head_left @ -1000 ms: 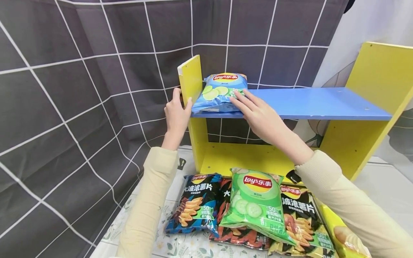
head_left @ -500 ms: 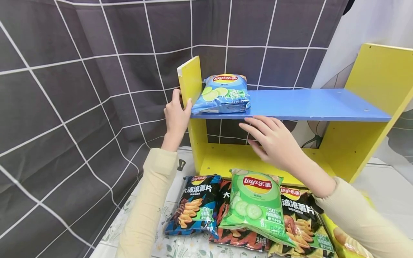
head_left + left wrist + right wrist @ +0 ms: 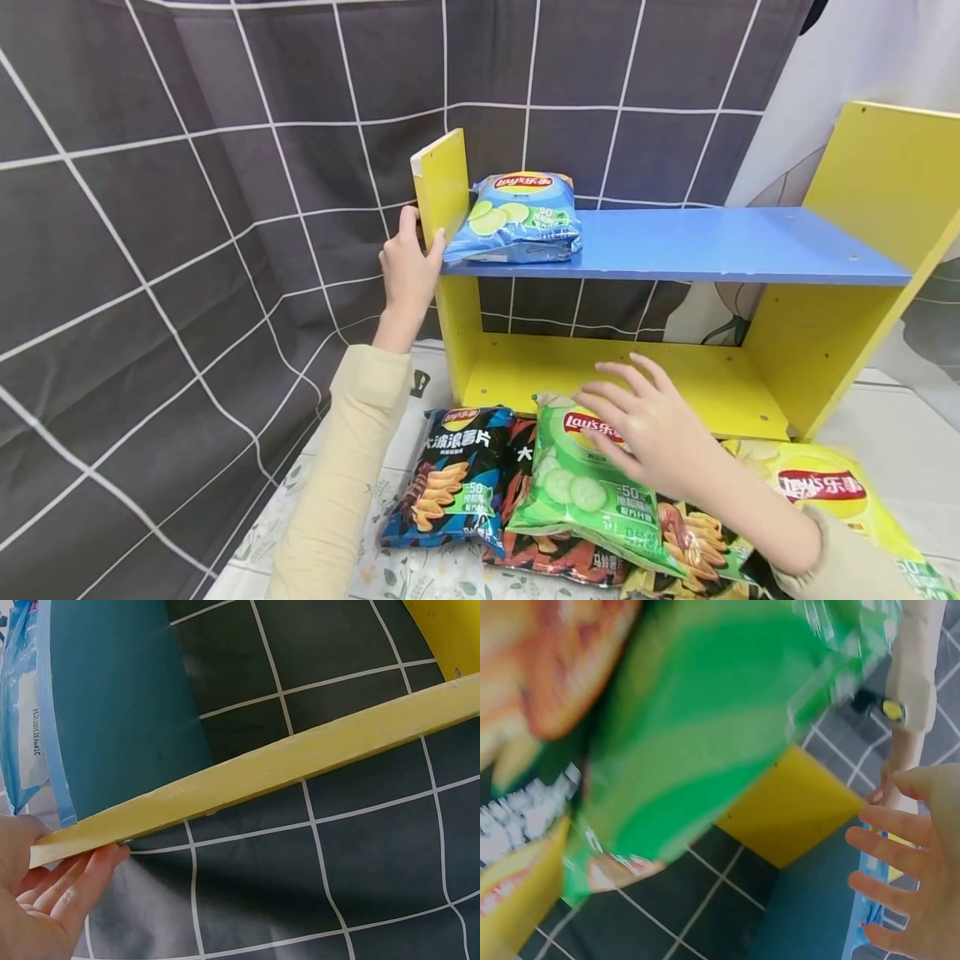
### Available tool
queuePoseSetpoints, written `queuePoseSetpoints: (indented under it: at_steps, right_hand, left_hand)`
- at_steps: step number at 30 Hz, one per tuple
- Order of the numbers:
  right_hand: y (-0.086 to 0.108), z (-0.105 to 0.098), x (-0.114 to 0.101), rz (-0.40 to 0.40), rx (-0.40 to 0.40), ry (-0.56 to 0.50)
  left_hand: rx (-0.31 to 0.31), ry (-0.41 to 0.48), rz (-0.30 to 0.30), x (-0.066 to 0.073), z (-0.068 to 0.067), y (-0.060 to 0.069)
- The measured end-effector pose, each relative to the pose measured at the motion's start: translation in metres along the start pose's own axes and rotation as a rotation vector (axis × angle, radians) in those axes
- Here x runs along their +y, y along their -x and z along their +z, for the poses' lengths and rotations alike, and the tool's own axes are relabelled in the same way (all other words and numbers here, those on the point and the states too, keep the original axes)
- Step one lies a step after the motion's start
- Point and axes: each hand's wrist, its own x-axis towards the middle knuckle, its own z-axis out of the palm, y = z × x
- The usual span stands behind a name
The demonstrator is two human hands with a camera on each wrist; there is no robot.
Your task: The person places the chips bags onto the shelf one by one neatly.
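Note:
My left hand [image 3: 410, 271] grips the front edge of the shelf unit's yellow side panel [image 3: 444, 187]; in the left wrist view the panel [image 3: 247, 769] passes between thumb and fingers. Just right of that panel, a blue bag of Lay's potato chips [image 3: 517, 218] lies on the blue shelf board [image 3: 735, 242]. My right hand [image 3: 660, 433] hovers with spread fingers over a green bag of Lay's potato chips [image 3: 581, 492], covering part of it. Nothing is in the right hand [image 3: 922, 862] in the right wrist view, where the green bag [image 3: 697, 727] looms close.
Around the green bag lie a blue-and-black chip bag [image 3: 450, 475], a red-and-black one [image 3: 555, 560], a black-and-gold one [image 3: 697, 537] and a yellow one [image 3: 832, 492]. Behind them is the yellow bottom board [image 3: 555, 362]. A dark grid-patterned curtain [image 3: 300, 150] hangs behind and left.
My right hand has left the blue chip bag and come down and toward me, over the green bag. The left hand stays on the side panel. More of the yellow bag now shows.

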Motion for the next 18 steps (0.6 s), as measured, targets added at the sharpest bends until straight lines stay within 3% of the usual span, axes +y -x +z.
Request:
queuePoseSetpoints:
  at_steps: [10,18]
  right_hand:
    - [0.037,-0.003,-0.033,0.045,-0.149,-0.020]
    - [0.056,-0.006,-0.047,0.065,-0.252,-0.049]
  left_hand:
    - [-0.001,0.021,-0.004,0.000,0.000,0.001]
    - [-0.006,0.024,-0.014,0.000,0.000,0.001]
